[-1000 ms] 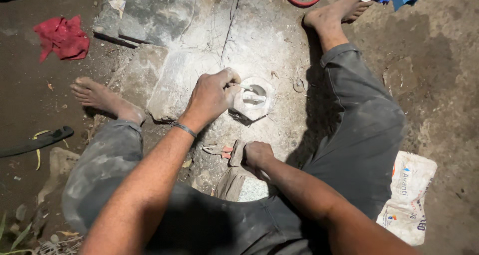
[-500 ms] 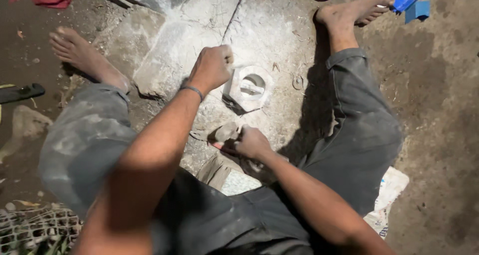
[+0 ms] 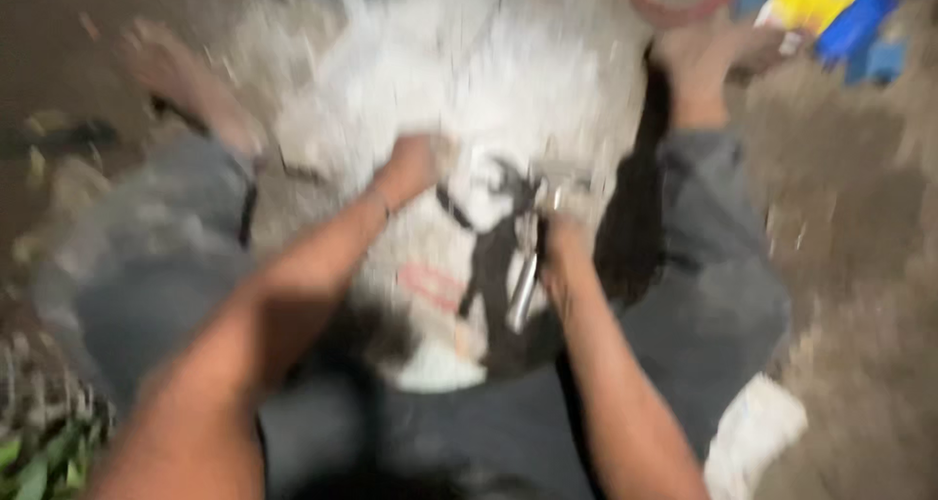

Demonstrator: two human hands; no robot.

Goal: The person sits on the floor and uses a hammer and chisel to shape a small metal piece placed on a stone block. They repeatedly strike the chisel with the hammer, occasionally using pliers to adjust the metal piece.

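The view is heavily blurred by motion. I sit on a pale stone slab [image 3: 508,60] with my legs spread. My left hand [image 3: 415,163] rests closed on a small white carved stone piece [image 3: 486,179] between my legs. My right hand [image 3: 564,253] grips a metal tool [image 3: 525,293] that looks like a hammer; its shiny handle points down toward me and its head sits just right of the white piece. The shape of the piece itself cannot be made out.
My bare feet [image 3: 703,55] lie at the slab's upper right and upper left. Yellow and blue packs [image 3: 826,1] and a red hose loop [image 3: 674,11] are at the top right. A white bag [image 3: 752,432] lies by my right thigh, green leaves [image 3: 39,461] at the bottom left.
My right hand has lifted the tool from the ground between my legs and brought it up beside the white piece. My left hand stays on the piece. The view now blurs.
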